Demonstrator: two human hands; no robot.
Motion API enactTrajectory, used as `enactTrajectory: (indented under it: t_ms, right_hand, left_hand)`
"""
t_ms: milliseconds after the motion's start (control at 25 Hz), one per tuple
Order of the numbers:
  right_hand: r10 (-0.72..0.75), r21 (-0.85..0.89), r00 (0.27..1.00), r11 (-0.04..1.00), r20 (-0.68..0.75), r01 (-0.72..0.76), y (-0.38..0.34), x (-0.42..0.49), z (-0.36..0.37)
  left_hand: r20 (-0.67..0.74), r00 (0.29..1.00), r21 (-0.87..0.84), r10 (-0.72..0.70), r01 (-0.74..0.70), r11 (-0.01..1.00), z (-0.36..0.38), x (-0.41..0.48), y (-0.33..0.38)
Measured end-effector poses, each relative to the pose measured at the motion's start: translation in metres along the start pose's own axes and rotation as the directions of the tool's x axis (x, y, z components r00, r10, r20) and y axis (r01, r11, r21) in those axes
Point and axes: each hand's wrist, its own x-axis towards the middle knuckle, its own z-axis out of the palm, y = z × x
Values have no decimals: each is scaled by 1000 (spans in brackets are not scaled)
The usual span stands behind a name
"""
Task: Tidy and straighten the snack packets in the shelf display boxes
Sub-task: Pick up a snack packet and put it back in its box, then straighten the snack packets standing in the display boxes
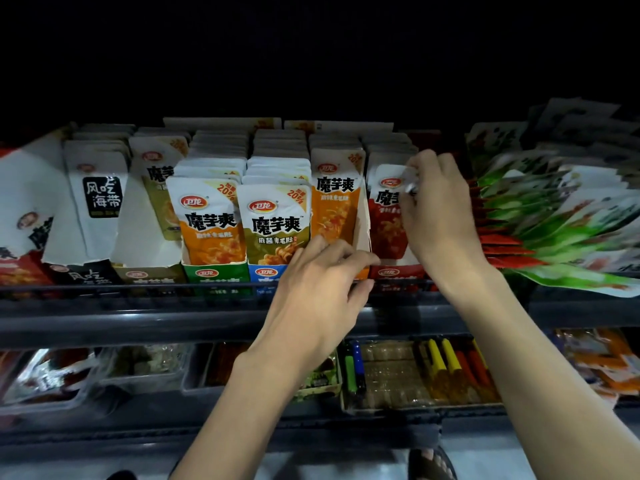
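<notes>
Furniture: dark grey metal shelf (104, 323), two tiers, 9 to 3 o'clock.
Ground: pale grey floor (491, 462), 6 o'clock.
Light: darkness at 12 o'clock.

We see a row of display boxes (214, 271) side by side on the upper shelf (104, 320), with packets filed front to back inside each. Our right hand (440, 209) pinches the top of the front packet (386, 223) in the rightmost box (394, 272). Our left hand (318, 285) sits at the front edge of the neighbouring box (363, 220), just left (gripping or only touching, we cannot tell). A loose heap of packets (554, 216) lies further right, and trays (415, 379) sit on the shelf below.
</notes>
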Motion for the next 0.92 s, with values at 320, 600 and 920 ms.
enactTrajectory:
  t_ms: [320,600,920]
  right_hand:
    - [-68,-244,997,967,42,76,-2,-8,18]
    - [-35,-314,999,949,25,41,-7,-9,19]
    - [-112,-74,991,991,-68,107,-21,-7,2]
  left_hand:
    - [11,1000,4,-11,11,1000,0,0,0]
    - [3,1000,-4,4,-4,1000,1,0,-2]
    - [-91,996,-216,-26,5,976,-7,-3,-3]
